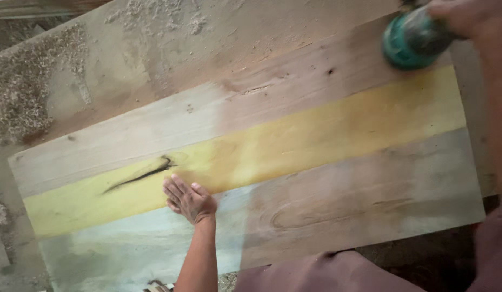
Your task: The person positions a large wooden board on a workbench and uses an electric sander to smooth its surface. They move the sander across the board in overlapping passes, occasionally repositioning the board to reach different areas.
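Note:
A wide panel of glued wooden boards [316, 178] lies flat before me, with a yellow strip down its middle and a dark streak near the left end. My left hand [188, 199] rests flat on the panel, fingers together, just below the yellow strip. My right hand [467, 16] at the top right grips a teal power sander [413, 40], which sits on the panel's far right corner. The sander is blurred.
The panel lies on a dusty workbench [126, 70] with heaps of sawdust [24, 92] at the left and top. My dark red clothing [326, 273] fills the bottom right. The bench edge runs along the far right.

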